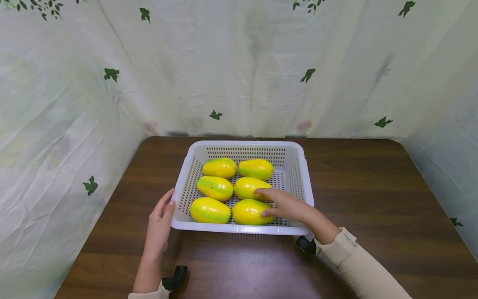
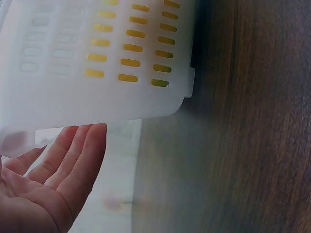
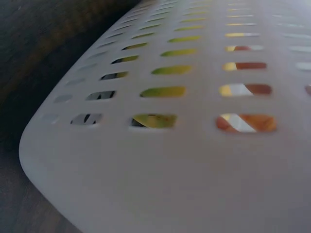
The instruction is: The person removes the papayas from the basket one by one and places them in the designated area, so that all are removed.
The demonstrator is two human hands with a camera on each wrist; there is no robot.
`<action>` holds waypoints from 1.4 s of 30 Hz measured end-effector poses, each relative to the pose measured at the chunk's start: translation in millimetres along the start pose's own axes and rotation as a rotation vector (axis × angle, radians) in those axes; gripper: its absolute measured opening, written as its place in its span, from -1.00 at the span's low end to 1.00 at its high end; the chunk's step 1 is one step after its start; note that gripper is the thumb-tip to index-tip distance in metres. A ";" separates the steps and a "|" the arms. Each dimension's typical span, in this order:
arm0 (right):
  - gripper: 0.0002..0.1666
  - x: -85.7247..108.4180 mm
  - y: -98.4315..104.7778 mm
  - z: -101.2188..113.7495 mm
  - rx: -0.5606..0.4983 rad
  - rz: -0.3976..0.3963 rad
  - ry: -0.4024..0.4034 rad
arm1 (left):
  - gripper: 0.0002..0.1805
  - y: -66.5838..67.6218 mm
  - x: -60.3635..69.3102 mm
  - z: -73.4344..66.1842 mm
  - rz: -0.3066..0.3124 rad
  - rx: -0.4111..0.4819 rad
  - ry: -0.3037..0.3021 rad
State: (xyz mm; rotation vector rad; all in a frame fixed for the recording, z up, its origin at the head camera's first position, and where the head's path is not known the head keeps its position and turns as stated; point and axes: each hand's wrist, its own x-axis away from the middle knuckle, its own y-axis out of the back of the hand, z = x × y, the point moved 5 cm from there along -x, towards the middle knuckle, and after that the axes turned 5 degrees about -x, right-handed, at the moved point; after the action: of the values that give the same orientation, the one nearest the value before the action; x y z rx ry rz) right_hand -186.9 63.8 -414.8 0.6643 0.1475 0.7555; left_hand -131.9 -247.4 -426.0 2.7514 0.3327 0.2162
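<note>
A white plastic basket [image 1: 239,227] with slotted walls sits on the table, holding several glossy yellow-green papayas in three rows of two. At its left side, my left hand [image 1: 159,222] touches the rim with thumb and fairly straight fingers [image 2: 80,160]. My right hand [image 1: 285,203] reaches over the right rim, fingers spread above the right ends of the middle-right papaya [image 1: 246,187] and front-right papaya [image 1: 247,211]. The thumb overlaps the front-right one; whether it grips is unclear. In the right wrist view, the basket wall [image 3: 160,170] hides most of that hand.
The brown wooden table [image 1: 373,199] extends on both sides of the basket. A pale curtain [image 1: 231,70] with green bird shapes hangs behind and beside it. Black curved pieces [image 1: 175,278] are at both wrists.
</note>
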 end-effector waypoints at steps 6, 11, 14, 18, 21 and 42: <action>-0.33 -2.5 -4.0 -2.1 0.014 0.043 -0.054 | -0.50 0.0 0.4 1.0 -0.011 0.026 -0.002; -0.35 -2.6 -5.4 -2.8 0.033 0.063 -0.075 | -0.49 -0.1 1.0 1.8 -0.016 0.031 0.002; -0.37 -1.9 -5.1 -2.6 0.044 0.063 -0.061 | -0.49 -0.3 1.4 1.8 -0.023 0.036 0.005; -0.37 0.3 -3.6 -2.8 0.033 0.042 -0.043 | -0.50 -0.6 1.6 1.5 -0.036 0.041 0.001; -0.36 2.2 -1.5 -1.5 0.020 0.021 -0.011 | -0.51 -0.8 1.5 1.5 -0.045 0.044 -0.004; -0.34 9.2 14.5 8.0 -0.122 -0.187 0.155 | -0.51 -0.5 -1.1 4.7 -0.066 0.052 -0.011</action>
State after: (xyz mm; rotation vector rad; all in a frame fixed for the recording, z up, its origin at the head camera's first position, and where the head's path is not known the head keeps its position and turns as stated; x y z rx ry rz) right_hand -185.9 73.7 -398.7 0.4685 0.2989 0.6297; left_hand -132.1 -248.8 -430.7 2.7861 0.4310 0.1773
